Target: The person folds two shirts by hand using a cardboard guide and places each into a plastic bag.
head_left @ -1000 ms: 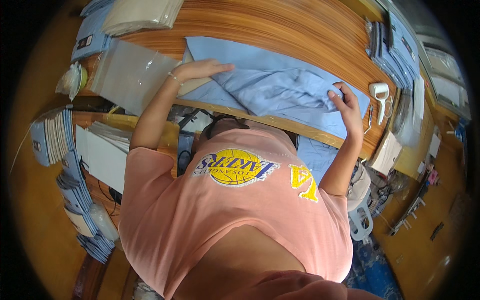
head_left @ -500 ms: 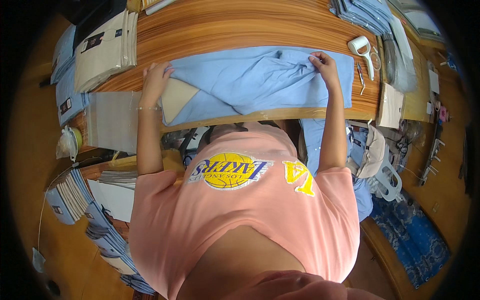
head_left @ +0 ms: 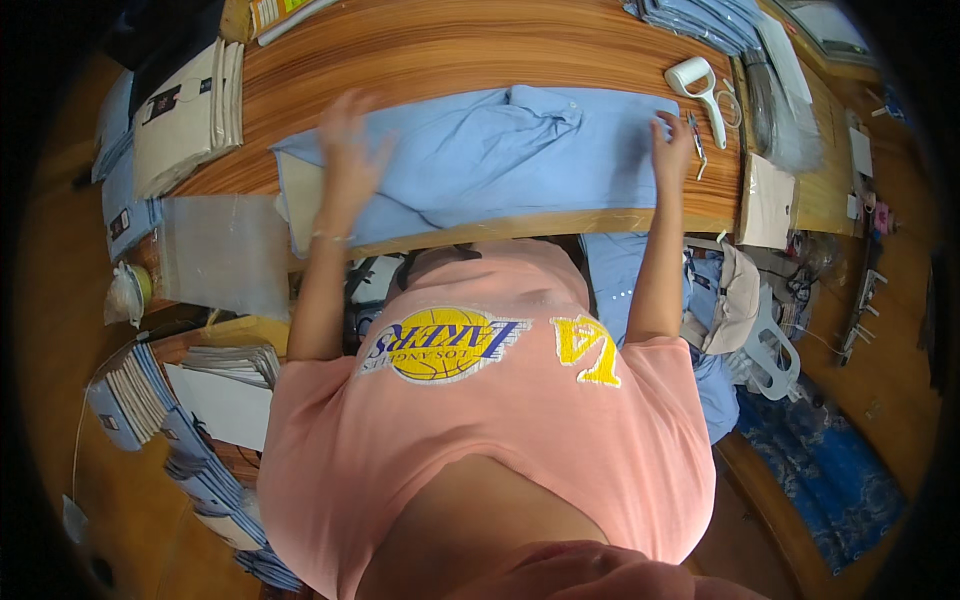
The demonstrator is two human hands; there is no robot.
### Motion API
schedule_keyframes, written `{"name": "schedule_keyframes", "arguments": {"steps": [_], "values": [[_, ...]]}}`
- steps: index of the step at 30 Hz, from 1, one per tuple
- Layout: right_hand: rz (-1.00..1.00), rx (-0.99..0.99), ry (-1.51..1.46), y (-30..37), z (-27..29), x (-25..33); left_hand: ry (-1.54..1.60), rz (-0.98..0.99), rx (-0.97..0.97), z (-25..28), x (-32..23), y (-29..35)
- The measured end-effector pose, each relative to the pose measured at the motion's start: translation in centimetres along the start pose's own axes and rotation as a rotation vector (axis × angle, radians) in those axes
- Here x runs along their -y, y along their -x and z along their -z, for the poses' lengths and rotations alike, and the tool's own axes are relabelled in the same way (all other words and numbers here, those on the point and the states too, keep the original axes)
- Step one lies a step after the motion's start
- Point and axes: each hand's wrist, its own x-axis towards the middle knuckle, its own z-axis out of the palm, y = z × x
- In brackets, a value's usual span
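Observation:
A light blue shirt (head_left: pixel 500 160) lies spread and wrinkled across the wooden table (head_left: pixel 450 50) in front of me. My left hand (head_left: pixel 345 145) is over the shirt's left part, fingers spread and blurred by motion, holding nothing. My right hand (head_left: pixel 672 142) lies flat on the shirt's right edge, fingers pointing away from me. A pale cardboard sheet (head_left: pixel 292 205) shows under the shirt's left end. My pink printed T-shirt (head_left: pixel 480 400) fills the lower picture.
A white handled tool (head_left: pixel 700 85) and small scissors (head_left: pixel 728 100) lie right of the shirt. Folded blue garments (head_left: pixel 700 15) are stacked at the far right, packed shirts (head_left: pixel 185 110) at the left, a clear plastic bag (head_left: pixel 225 255) below them. Stacked packages (head_left: pixel 130 390) sit lower left.
My left hand has moved right, further onto the shirt, and is now blurred. My right hand stays at the shirt's right edge. The shirt lies flatter and wider on the table.

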Motion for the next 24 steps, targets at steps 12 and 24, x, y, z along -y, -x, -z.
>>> {"name": "schedule_keyframes", "arguments": {"steps": [12, 24], "values": [[-0.294, 0.487, -0.079, -0.2, 1.5, -6.0, 0.02, -0.111, 0.319, -17.8, -13.3, -0.3], [-0.178, 0.994, -0.889, 0.0, 5.2, 1.5, 0.743, 0.293, 0.166, -12.8, -18.4, -0.8]]}}
